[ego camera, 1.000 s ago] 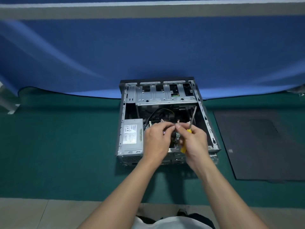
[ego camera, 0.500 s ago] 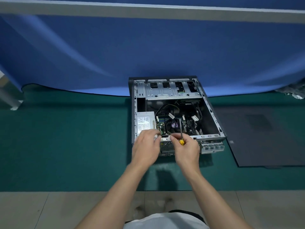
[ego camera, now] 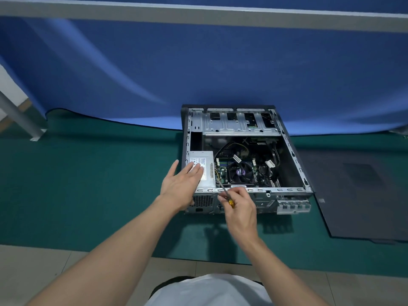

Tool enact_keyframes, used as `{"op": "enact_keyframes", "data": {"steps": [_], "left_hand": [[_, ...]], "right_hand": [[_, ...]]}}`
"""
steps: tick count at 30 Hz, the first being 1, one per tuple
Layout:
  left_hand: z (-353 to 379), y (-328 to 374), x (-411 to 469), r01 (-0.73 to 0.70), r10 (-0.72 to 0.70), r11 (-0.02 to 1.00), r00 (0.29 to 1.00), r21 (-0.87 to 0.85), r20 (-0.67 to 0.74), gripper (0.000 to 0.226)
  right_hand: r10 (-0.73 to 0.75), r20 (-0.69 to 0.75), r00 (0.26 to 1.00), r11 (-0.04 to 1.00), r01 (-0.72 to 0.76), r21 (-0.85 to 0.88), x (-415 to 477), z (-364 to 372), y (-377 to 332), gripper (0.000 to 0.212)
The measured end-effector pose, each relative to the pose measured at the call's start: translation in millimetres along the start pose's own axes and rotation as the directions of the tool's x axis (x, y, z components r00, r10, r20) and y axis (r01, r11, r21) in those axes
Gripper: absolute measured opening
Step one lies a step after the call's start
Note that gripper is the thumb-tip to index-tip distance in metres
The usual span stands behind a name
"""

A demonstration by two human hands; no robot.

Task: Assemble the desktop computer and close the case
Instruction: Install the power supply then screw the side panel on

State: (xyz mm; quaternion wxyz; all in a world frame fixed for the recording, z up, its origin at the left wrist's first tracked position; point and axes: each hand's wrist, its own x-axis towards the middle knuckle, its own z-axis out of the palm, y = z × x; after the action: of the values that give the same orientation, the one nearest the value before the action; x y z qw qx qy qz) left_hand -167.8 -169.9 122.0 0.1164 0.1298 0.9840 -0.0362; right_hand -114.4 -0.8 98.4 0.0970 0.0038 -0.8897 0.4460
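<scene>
One screwdriver point(ego camera: 224, 192) pinched in right hand point(ego camera: 239, 212) (above case rim point(ego camera: 287, 189)), left hand point(ego camera: 181, 186) flat, released

Open case point(ego camera: 293, 155) on mat point(ego camera: 88, 184); power supply point(ego camera: 206, 171) inside left; side panel point(ego camera: 357, 191) right.

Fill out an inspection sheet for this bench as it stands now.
Surface: green mat, carrying the case and the panel.
Job's things: open grey metal computer case, lid off; silver power supply box in its near left corner; black cooler fan mid-case; dark flat side panel lying on the mat to the right.
Clutter: nothing seen.
Hands: left hand flat, straight fingers on the power supply box; right hand grips a yellow-handled screwdriver, tip pointing into the case.
Cables: black and yellow cables loose inside the case.
Surroundings: blue cloth backdrop behind; grey bar above.
</scene>
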Motion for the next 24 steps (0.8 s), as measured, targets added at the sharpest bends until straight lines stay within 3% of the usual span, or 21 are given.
{"op": "enact_keyframes", "data": {"steps": [10,13,14,16,17,19,21,22,24], "left_hand": [[9.0,2.1,-0.3,0.019,-0.03,0.988,0.997,-0.151,-0.072,0.097],[15.4,5.6,-7.5,-0.032,0.005,0.946,0.997,-0.321,-0.082,0.102],[16.6,8.2,-12.7,-0.06,0.015,0.891,0.995,-0.449,-0.102,0.101],[18.9,17.0,-25.3,-0.089,-0.069,0.674,0.981,-0.733,-0.182,0.089],[21.5,22.4,-31.8,-0.089,-0.191,0.559,0.954,-0.824,-0.233,0.077],[25.1,37.3,-42.4,-0.066,-0.513,0.393,0.812,-0.917,-0.278,0.041],[24.2,51.0,-47.1,-0.027,-0.712,0.267,0.669,-0.963,-0.216,0.013],[23.4,56.0,-47.3,0.006,-0.753,0.211,0.638,-0.977,-0.159,0.017],[23.1,59.7,-44.5,0.099,-0.734,0.083,0.679,-0.992,0.006,0.02]], "right_hand": [[-0.167,-0.05,0.985,0.973,0.156,-0.173,-4.7,16.0,6.1,0.009],[-0.188,-0.071,0.98,0.968,0.172,-0.182,-4.6,18.4,7.2,0.008],[-0.194,-0.075,0.978,0.966,0.178,-0.187,-4.6,18.8,7.7,0.008],[-0.209,-0.088,0.974,0.962,0.188,-0.2,-5.7,19.7,8.2,0.008],[-0.215,-0.094,0.972,0.959,0.192,-0.206,-6.3,20.3,8.4,0.008],[-0.225,-0.11,0.968,0.957,0.198,-0.213,-6.8,21.9,8.9,0.008],[-0.232,-0.124,0.965,0.954,0.201,-0.221,-6.4,23.0,9.7,0.008],[-0.235,-0.127,0.964,0.953,0.203,-0.224,-6.0,23.5,10.4,0.009],[-0.237,-0.125,0.963,0.952,0.204,-0.229,-5.6,24.3,11.3,0.008]]}}
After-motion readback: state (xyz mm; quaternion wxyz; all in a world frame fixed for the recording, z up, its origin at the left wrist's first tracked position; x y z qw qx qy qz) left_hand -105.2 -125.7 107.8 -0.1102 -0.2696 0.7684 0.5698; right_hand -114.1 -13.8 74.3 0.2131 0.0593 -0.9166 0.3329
